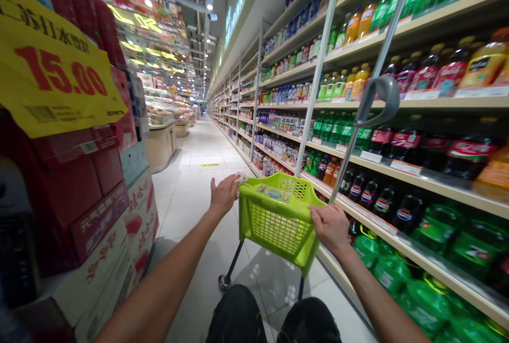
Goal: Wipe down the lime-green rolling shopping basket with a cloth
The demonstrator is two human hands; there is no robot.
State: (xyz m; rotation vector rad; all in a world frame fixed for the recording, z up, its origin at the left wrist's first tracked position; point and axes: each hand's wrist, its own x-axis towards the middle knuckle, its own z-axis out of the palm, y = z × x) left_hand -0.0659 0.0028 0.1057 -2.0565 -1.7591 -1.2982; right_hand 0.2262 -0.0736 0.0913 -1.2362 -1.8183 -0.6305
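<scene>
A small lime-green shopping cart (274,221) with a perforated plastic basket stands right in front of my knees. At its near left corner, my left hand (224,194) has its fingers closed on a crumpled whitish cloth (240,177), pressed to the rim; the thumb sticks up. My right hand (331,226) is wrapped over the near right corner of the cart's rim. A label shows on the handle strip between the hands. Just past my right hand rises a slanted metal pole (345,165) with a grey loop handle (377,100); its lower end is hidden.
Long shelves (358,160) of drink bottles run along the right, close to the cart. Stacked cartons (99,258) with a yellow price sign (59,67) stand close on the left. A pale tiled aisle (202,141) stretches ahead, with display counters (161,144) on its left.
</scene>
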